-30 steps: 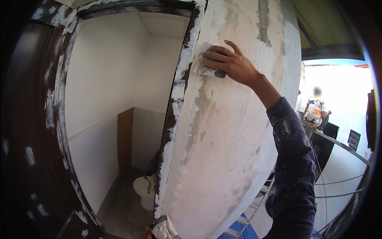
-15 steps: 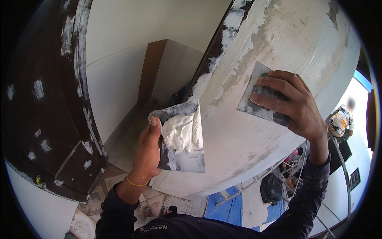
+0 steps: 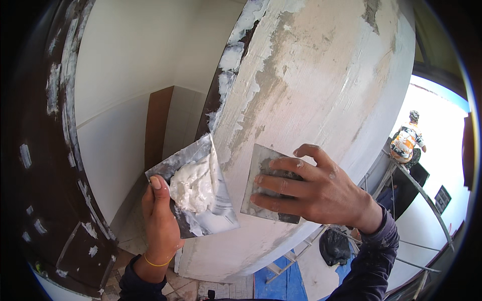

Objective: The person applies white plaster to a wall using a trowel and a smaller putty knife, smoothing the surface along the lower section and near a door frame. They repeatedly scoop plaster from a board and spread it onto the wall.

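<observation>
My left hand [image 3: 161, 215] grips a flat metal plate [image 3: 221, 220] by its left side, thumb on top. A thick mound of white putty [image 3: 195, 185] sits on that plate. In my right hand [image 3: 326, 193] is a putty blade [image 3: 261, 160], a flat rectangular sheet, my fingers spread across its face. The blade is just right of the plate, apart from it, in front of the patchy white wall [image 3: 311, 90]. Whether the blade touches the wall I cannot tell. White putty also covers parts of the dark door frame [image 3: 216, 98] at the wall's edge.
A dark door [image 3: 30, 210] with white patches stands at the left. Below the wall lie a blue sheet [image 3: 281, 286], a ladder [image 3: 296, 256] and a black plastic bag [image 3: 335, 247]. Farther right, another person [image 3: 406, 143] is by metal scaffolding [image 3: 422, 188].
My right hand has brought the blade down and left, closer to the plate. The left hand has shifted left and tilted the plate. The view has turned toward the right.
</observation>
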A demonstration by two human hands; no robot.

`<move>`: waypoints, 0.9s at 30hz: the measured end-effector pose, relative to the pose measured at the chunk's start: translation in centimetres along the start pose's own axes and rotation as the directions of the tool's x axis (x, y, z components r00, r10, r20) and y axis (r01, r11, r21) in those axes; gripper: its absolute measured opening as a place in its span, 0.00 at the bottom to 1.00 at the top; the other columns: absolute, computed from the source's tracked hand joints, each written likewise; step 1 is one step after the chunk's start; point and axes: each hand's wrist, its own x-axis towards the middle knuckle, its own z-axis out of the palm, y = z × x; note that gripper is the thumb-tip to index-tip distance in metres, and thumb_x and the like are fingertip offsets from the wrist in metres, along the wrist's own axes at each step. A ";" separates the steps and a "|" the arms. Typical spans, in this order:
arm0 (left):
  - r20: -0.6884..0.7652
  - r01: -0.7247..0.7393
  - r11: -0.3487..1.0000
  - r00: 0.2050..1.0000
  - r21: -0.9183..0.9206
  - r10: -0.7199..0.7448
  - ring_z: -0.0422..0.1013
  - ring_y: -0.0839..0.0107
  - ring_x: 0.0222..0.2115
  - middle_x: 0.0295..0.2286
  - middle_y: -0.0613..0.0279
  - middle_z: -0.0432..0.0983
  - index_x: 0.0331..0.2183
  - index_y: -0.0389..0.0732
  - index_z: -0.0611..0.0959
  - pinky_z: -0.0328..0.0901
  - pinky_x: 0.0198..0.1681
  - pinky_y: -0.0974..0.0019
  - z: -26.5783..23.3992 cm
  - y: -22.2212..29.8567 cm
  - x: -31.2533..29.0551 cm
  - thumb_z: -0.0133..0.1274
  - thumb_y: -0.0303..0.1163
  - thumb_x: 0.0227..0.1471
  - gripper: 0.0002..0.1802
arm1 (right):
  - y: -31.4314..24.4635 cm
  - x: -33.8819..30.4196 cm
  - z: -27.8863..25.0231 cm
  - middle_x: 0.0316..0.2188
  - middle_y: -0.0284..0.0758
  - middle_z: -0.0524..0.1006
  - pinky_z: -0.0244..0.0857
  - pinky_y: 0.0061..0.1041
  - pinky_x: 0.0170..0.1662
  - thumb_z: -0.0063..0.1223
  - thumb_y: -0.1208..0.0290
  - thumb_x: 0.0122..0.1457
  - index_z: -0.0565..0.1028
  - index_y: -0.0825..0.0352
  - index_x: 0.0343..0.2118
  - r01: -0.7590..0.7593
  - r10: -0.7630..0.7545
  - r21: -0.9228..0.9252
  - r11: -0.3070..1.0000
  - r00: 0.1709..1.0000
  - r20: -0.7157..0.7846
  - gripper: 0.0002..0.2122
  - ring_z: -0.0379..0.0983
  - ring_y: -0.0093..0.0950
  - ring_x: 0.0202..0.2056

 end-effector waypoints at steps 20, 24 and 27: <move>-0.318 0.220 0.833 0.946 0.508 -0.055 0.59 0.60 0.57 0.56 0.55 0.62 0.59 0.34 0.62 0.55 0.60 0.57 -22.2 -15.0 -12.2 0.38 0.58 0.61 0.39 | 22.4 8.3 -2.3 0.54 0.16 0.72 0.49 0.39 0.67 0.61 0.76 0.48 0.74 0.37 0.52 -0.236 -0.009 -0.624 0.745 0.932 -0.363 0.29 0.64 0.25 0.57; -0.286 0.190 0.764 0.958 0.617 -0.007 0.59 0.57 0.58 0.57 0.52 0.61 0.59 0.33 0.62 0.54 0.60 0.55 -24.0 -16.3 -13.0 0.38 0.60 0.59 0.42 | 23.3 8.6 -2.3 0.54 0.16 0.72 0.49 0.40 0.67 0.61 0.76 0.48 0.74 0.38 0.52 -0.233 -0.025 -0.634 0.737 0.928 -0.371 0.28 0.64 0.25 0.57; -0.271 0.174 0.727 0.963 0.664 0.017 0.58 0.56 0.58 0.57 0.50 0.60 0.60 0.33 0.61 0.53 0.60 0.54 -24.7 -16.8 -13.4 0.37 0.62 0.58 0.44 | 23.4 8.9 -2.1 0.55 0.17 0.72 0.49 0.39 0.67 0.61 0.75 0.48 0.74 0.38 0.52 -0.230 -0.036 -0.632 0.740 0.925 -0.378 0.28 0.64 0.25 0.57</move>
